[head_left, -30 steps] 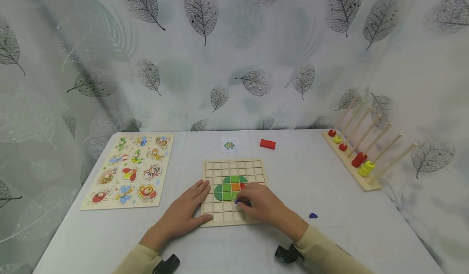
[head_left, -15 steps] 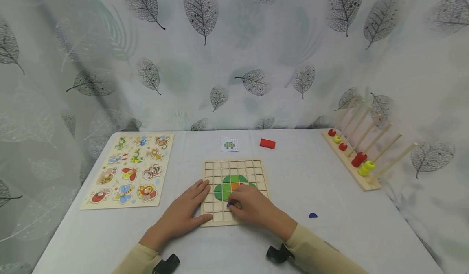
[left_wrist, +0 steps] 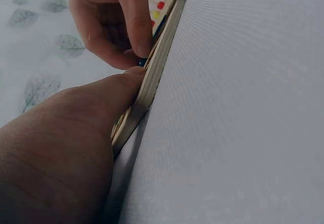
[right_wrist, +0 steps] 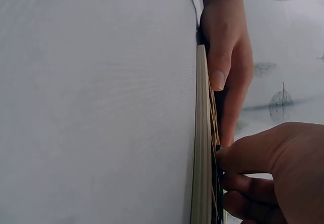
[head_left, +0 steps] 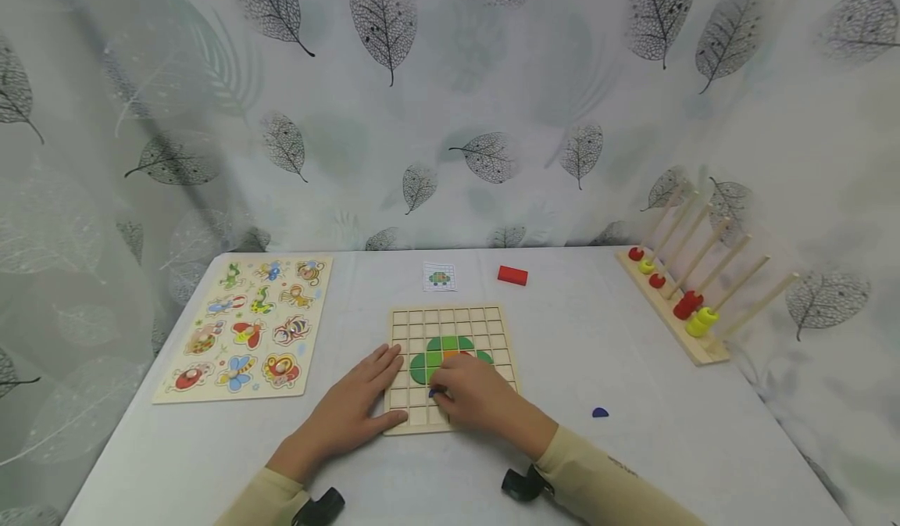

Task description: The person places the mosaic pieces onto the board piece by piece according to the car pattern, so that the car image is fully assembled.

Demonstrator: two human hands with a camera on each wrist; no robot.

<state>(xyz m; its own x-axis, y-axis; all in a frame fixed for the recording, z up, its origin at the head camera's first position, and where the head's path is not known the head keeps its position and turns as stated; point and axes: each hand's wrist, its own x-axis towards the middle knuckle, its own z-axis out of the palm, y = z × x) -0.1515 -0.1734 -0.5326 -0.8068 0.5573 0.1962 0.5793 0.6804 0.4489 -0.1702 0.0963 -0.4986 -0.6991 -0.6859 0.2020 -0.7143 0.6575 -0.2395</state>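
A wooden grid board (head_left: 485, 319) lies on the table, bearing green tiles (head_left: 418, 370) with orange and red ones partly covered by the right hand. Along the board's left edge rests my left hand (head_left: 355, 397), its fingers extended and thumb on the near corner. My right hand (head_left: 485, 401) pinches a small blue piece (head_left: 432, 393) at the grid, just below the green tiles. In the left wrist view, the blue piece (left_wrist: 143, 61) shows at the right fingertips, close to the left thumb. A blue half-circle piece (head_left: 600, 413) lies apart on the right.
An insect picture puzzle board (head_left: 319, 338) lies at the left. Behind the grid are a small pattern card (head_left: 439, 277) and a red block (head_left: 512, 276). A pegged wooden stand (head_left: 675, 323) with red and yellow beads stands at the right.
My right hand has slid left across the grid with the blue piece, uncovering a green tile on the right side. The left hand stays where it was.
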